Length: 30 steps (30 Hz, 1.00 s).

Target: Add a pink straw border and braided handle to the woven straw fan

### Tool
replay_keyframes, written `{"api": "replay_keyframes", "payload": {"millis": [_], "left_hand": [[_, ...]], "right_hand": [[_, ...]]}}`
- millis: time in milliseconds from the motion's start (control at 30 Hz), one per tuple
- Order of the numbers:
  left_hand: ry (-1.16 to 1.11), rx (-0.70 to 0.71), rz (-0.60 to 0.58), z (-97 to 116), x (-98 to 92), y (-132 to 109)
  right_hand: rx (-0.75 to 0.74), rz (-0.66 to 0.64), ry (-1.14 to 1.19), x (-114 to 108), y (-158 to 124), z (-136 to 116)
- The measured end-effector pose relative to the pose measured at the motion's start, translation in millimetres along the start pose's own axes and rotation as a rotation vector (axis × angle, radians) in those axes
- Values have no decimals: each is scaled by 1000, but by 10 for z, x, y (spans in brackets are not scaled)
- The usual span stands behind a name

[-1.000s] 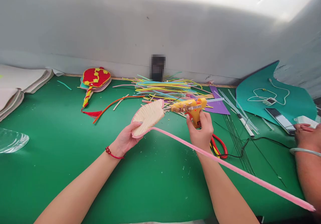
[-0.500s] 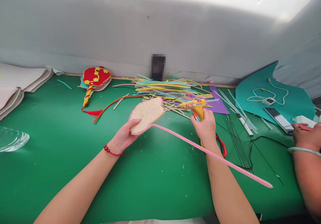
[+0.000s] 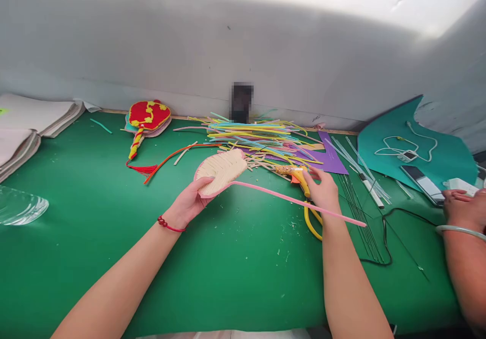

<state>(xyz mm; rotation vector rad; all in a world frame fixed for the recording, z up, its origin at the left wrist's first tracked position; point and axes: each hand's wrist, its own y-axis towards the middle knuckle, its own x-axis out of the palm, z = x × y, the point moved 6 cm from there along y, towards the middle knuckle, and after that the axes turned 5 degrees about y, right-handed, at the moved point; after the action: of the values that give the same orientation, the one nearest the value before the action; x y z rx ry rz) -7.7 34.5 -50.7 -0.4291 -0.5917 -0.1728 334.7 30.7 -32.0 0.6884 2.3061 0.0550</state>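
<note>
My left hand (image 3: 189,201) grips the lower edge of a cream woven fan-shaped piece (image 3: 222,169) with a pink rim, held just above the green table (image 3: 94,217). A long pink pipe cleaner (image 3: 296,202) trails from the piece to the right, across my right wrist. My right hand (image 3: 323,191) rests on the yellow glue gun (image 3: 294,172), which lies on the table with its nozzle pointing left toward the piece. The fingers curl over the gun's handle.
A pile of coloured pipe cleaners (image 3: 258,134) lies behind the glue gun. A red and yellow fan (image 3: 146,119) sits at the back left, with stacked cream sheets (image 3: 26,126) further left. Yellow-handled scissors (image 3: 313,220), a purple sheet (image 3: 332,158) and a phone (image 3: 423,181) lie right. Another person's hand (image 3: 461,208) is at the right edge.
My right hand has lowered the glue gun from the air onto the table, away from the woven piece. The pink pipe cleaner's free end has swung inward and up.
</note>
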Motion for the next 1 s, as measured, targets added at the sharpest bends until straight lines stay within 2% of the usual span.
{"api": "replay_keyframes", "payload": {"millis": [133, 300, 367, 467, 533, 600, 800, 900, 1000], "left_hand": [[11, 28, -2, 11, -3, 11], [72, 70, 39, 28, 17, -12], [87, 82, 53, 37, 29, -30], [88, 87, 23, 45, 74, -58], [86, 92, -10, 51, 107, -74], [87, 87, -32, 51, 128, -86], [68, 66, -47, 38, 160, -102], [67, 77, -13, 40, 144, -105], [53, 80, 15, 44, 132, -111]], "right_hand": [[64, -80, 421, -63, -25, -132], [89, -163, 544, -35, -85, -234], [27, -125, 418, -25, -71, -212], [-66, 19, -35, 11, -40, -116], [-19, 1, -305, 121, -26, -6], [44, -58, -455, 231, -24, 78], [4, -90, -581, 358, -52, -5], [10, -29, -548, 303, -46, -43], [23, 103, -435, 147, -56, -125]]}}
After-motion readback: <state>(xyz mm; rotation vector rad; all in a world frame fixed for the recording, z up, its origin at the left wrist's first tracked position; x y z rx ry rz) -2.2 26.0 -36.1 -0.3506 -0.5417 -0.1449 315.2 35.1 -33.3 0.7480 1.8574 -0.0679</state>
